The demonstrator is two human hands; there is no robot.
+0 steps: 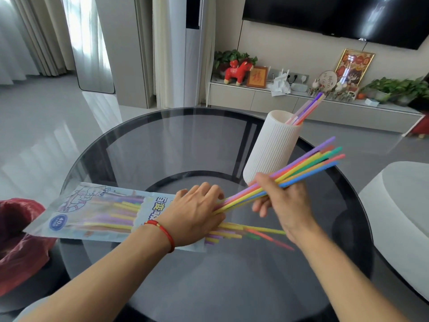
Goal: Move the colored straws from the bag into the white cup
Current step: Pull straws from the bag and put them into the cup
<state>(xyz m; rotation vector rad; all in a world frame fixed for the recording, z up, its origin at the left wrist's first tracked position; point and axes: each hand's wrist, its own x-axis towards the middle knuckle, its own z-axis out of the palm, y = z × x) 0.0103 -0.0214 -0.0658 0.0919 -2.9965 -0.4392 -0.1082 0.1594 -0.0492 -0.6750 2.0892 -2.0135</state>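
A light-blue printed plastic bag (pixel 92 212) lies flat on the round glass table (pixel 209 275), with colored straws inside and several sticking out of its right end (pixel 243 231). My left hand (pixel 197 214) presses flat on the bag's open end. My right hand (pixel 283 201) grips a bundle of colored straws (pixel 308 161); their lower ends reach to the bag's mouth and their far ends point up to the right. The white ribbed cup (pixel 271 149) stands just behind my right hand and holds a few straws (pixel 308 108).
A red plastic bag (pixel 18 240) sits at the table's left edge. A white-and-grey seat (pixel 399 217) is to the right. A low TV cabinet with plants and ornaments (pixel 301 94) runs along the far wall.
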